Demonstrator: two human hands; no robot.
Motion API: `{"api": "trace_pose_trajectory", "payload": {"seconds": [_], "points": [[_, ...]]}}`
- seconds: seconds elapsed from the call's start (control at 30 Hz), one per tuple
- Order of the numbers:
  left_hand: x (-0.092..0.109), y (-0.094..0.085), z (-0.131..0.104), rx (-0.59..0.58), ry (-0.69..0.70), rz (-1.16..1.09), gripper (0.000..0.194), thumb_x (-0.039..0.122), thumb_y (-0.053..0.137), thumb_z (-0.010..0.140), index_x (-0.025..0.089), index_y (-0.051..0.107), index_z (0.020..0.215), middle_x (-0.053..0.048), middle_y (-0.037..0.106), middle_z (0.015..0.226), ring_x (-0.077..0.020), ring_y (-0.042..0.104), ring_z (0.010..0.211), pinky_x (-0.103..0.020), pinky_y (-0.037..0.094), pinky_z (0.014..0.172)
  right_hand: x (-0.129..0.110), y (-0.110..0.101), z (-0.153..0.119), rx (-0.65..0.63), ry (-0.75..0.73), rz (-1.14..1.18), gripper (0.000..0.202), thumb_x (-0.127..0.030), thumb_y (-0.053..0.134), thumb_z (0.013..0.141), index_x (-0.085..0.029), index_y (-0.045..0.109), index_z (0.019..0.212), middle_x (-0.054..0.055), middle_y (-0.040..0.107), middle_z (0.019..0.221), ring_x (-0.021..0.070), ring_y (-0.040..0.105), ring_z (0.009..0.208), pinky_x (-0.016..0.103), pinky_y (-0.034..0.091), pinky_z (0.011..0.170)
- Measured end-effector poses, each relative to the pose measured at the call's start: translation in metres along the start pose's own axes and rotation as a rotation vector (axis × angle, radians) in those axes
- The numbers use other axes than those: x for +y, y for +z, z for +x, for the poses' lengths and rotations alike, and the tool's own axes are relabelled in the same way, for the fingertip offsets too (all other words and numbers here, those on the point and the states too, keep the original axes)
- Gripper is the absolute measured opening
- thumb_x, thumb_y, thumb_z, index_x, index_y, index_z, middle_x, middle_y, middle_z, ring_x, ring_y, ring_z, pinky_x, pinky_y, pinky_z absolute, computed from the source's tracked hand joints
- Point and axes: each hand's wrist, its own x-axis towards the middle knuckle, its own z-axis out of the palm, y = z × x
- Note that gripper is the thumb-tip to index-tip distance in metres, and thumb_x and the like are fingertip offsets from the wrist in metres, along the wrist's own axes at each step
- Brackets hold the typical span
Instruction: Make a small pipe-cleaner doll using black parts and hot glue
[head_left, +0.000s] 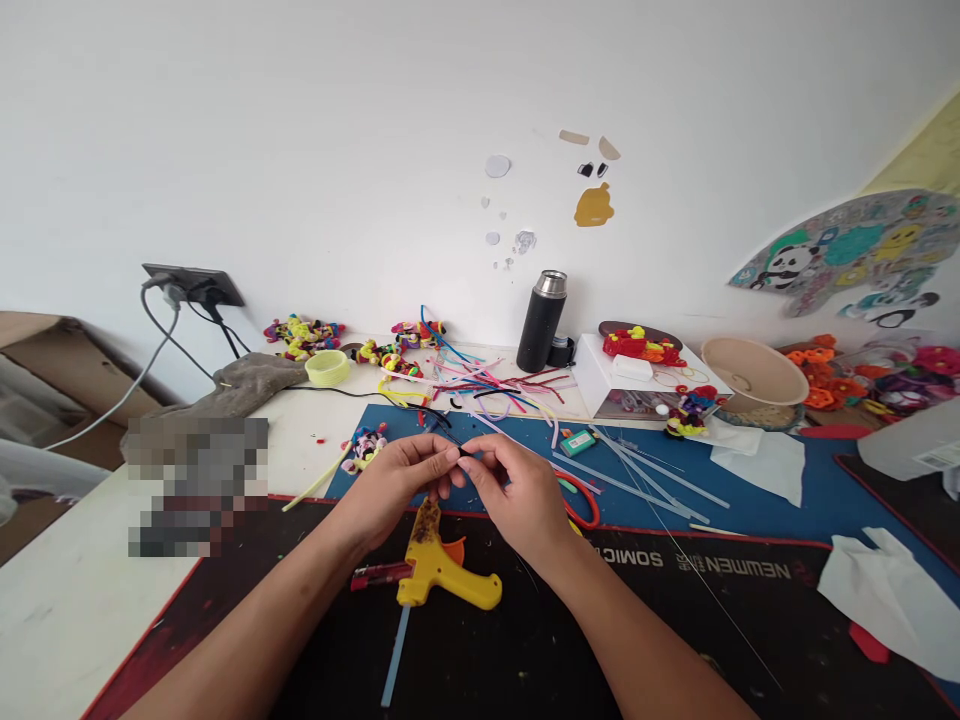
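My left hand (409,475) and my right hand (521,485) meet at the centre, fingertips pinched together. Between them is a thin black strand (450,432), mostly covered by the fingers, so its kind is unclear. A yellow hot glue gun (442,572) with a pale glue stick (396,655) in its rear lies on the black mat below my hands. Just left of my left hand is a small pipe-cleaner figure (366,447). Red-handled scissors (589,510) are partly hidden behind my right hand.
Loose coloured pipe cleaners (487,385) spread behind my hands. A black thermos (541,322) stands by the wall, left of a white box (607,385). Clear glue sticks (645,480) lie on the blue mat (757,500). Crumpled tissue (889,600) is at right.
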Motion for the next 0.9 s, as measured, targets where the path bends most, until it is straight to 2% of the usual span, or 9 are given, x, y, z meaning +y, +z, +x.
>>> {"api": "trace_pose_trajectory", "payload": {"seconds": [0.9], "points": [[-0.0005, -0.0006, -0.0014, -0.01, -0.002, 0.024, 0.033, 0.049, 0.085, 0.08, 0.018, 0.075, 0.082, -0.004, 0.073, 0.076, -0.0143, 0.058, 0.066, -0.026, 0.042, 0.062, -0.0017, -0.0008, -0.0006, -0.005, -0.001, -0.013, 0.012, -0.03, 0.065, 0.101, -0.021, 0.073, 0.104, 0.0, 0.07, 0.074, 0.0161, 0.063, 0.063, 0.026, 0.045, 0.061]]}}
